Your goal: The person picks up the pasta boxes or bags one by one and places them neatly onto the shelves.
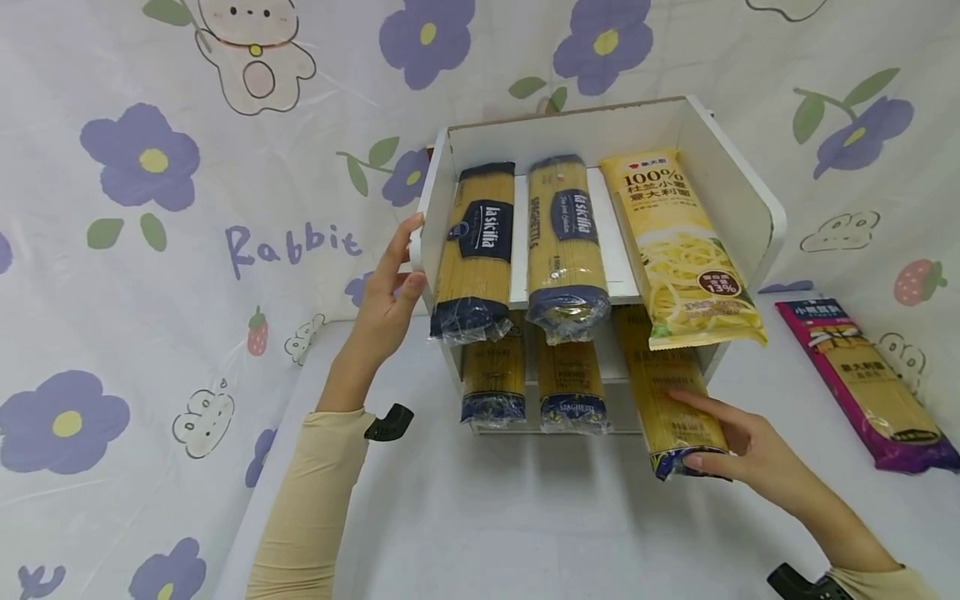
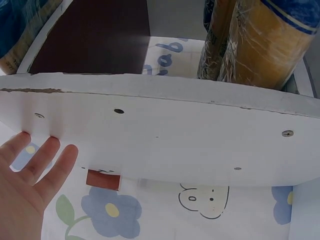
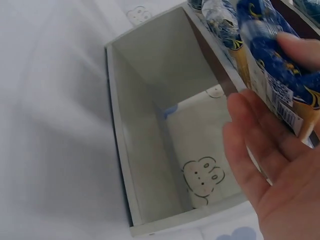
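A white two-tier shelf stands against the patterned cloth. My right hand holds the front end of a yellow spaghetti pack at the right of the lower tier, thumb on one side and fingers on the other. The pack's blue end juts past the shelf edge. Against the shelf's left side wall my left hand rests with fairly straight fingertips. Two more spaghetti packs, left and middle, lie on the lower tier. Their back ends are hidden.
Above lie two blue-ended spaghetti packs, left and middle, and a yellow noodle bag overhanging the front. A purple-edged pasta pack lies on the white table, right of the shelf. An open compartment is under the lower tier.
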`<state>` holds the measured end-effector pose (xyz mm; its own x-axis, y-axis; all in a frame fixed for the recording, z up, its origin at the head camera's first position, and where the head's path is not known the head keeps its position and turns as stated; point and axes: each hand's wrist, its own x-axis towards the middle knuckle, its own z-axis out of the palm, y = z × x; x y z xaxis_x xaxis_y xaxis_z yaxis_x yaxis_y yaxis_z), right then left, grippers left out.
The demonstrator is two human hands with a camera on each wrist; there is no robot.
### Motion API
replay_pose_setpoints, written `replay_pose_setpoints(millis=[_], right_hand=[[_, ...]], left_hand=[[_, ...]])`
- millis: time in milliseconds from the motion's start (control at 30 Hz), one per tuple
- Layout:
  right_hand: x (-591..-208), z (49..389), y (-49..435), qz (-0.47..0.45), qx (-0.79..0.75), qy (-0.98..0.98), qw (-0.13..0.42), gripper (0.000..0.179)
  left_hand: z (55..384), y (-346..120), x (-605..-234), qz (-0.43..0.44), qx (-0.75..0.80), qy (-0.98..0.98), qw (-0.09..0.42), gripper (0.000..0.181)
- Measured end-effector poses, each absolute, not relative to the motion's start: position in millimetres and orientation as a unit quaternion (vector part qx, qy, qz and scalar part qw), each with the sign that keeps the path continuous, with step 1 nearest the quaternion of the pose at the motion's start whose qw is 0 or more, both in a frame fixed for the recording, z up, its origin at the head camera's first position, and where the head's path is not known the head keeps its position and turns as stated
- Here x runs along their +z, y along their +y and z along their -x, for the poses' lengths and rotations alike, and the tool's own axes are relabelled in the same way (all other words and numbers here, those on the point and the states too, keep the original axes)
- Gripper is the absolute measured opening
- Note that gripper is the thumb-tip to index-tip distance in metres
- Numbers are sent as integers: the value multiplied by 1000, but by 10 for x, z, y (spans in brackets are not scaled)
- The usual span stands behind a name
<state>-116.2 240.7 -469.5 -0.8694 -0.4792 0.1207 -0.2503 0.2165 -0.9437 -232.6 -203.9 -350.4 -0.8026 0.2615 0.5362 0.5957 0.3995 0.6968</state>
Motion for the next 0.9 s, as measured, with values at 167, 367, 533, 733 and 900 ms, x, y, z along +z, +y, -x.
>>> replay_pose_setpoints(millis=[167, 367, 533, 733, 900], right_hand=[[-4689, 1182, 2380, 213, -563, 795, 69, 62], [-4626, 1204, 2424, 207, -528, 820, 77, 60], [-4503, 1178, 2606, 215, -537, 809, 100, 50], [-4438, 1170, 2771, 379, -690, 564, 250, 51], [-4495, 1133, 2675, 425, -692, 425, 400, 61]], left_hand=[[2333, -2038, -3516, 262, -482, -818, 173, 87], [2341, -2036, -3522, 258, -483, -819, 170, 87], [2342, -2033, -3522, 259, -482, -820, 169, 86], [2345, -2047, -3525, 261, -483, -818, 171, 86], [2349, -2053, -3536, 256, -482, -820, 171, 85]])
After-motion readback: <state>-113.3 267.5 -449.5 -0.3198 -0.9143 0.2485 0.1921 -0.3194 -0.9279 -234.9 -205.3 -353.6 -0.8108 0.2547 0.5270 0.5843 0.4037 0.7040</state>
